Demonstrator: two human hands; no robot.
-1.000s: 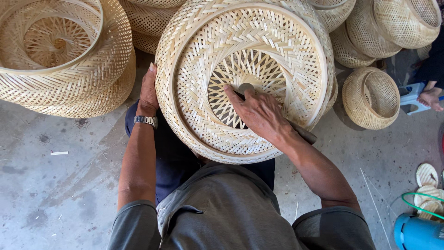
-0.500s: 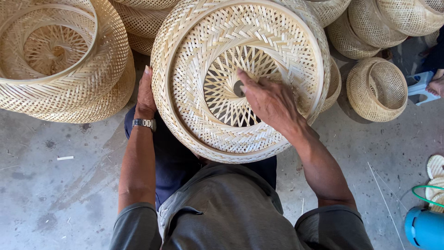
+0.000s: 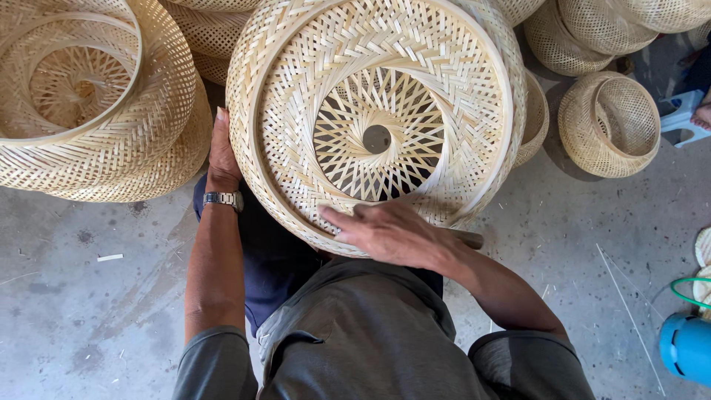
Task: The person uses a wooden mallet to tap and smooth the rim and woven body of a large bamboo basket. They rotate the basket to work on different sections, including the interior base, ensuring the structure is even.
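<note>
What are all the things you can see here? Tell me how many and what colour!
Big basket: one, pale straw, on the person's lap.
Stacked baskets: several, straw, upper left.
Small baskets: several, straw, upper right.
Stick: one, brown, under the right hand.
Blue container: one, lower right edge.
Floor: grey concrete.
Watch: one, silver, left wrist.
Left hand: on the big basket's left side.
Right hand: on its lower rim.

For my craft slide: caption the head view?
Left hand steadies a woven bamboo basket; right hand rests on its rim.
</note>
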